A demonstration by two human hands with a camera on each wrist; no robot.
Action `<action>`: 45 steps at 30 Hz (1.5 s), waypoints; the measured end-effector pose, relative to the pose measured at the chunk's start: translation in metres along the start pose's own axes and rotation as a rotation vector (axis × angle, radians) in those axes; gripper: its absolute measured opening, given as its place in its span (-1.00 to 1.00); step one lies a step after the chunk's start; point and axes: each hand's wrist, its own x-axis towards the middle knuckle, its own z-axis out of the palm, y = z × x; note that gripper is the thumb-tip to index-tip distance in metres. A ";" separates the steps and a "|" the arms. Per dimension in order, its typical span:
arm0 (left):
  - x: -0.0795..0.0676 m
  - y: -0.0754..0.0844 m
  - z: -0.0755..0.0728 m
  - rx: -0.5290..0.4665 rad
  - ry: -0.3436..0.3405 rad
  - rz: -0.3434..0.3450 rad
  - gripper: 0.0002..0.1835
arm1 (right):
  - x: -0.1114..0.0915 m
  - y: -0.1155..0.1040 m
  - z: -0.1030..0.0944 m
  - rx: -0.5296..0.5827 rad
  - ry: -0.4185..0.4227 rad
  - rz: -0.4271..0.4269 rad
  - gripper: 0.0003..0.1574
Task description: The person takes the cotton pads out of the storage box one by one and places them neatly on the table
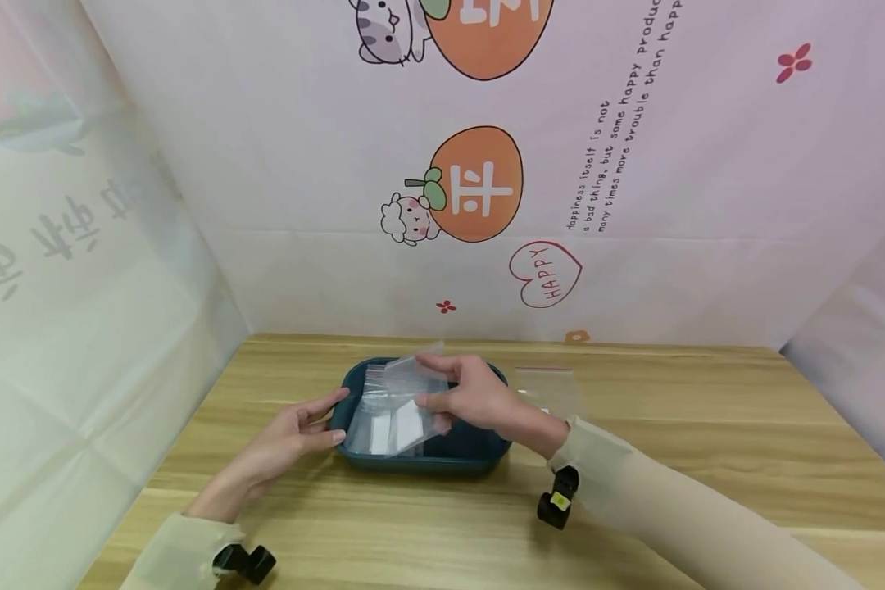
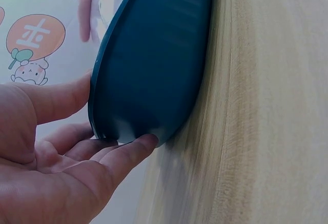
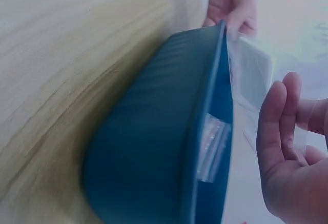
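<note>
A dark blue plastic tub (image 1: pixel 431 467) stands on the wooden table, its outer wall close up in both wrist views. My left hand (image 1: pixel 283 447) grips the tub's left end, thumb and fingers spread around the rim. Over the tub, my right hand (image 1: pixel 479 401) pinches a clear zip bag (image 1: pixel 410 422) with a white piece inside. That bag hangs tilted above the tub's left half. Behind it and partly covered, another clear bag (image 1: pixel 378 434) with a white piece shows at the tub's left. In the right wrist view, a clear bag strip (image 3: pixel 212 147) lies inside the tub.
Another clear zip bag (image 1: pixel 549 383) lies on the table just right of the tub, partly hidden by my right wrist. A printed white cloth (image 1: pixel 324 279) hangs along the table's back edge, with more cloth at both sides.
</note>
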 end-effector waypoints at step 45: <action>0.003 -0.004 0.000 -0.011 0.011 -0.002 -0.24 | -0.203 0.105 -0.085 0.023 -0.027 -0.084 -0.12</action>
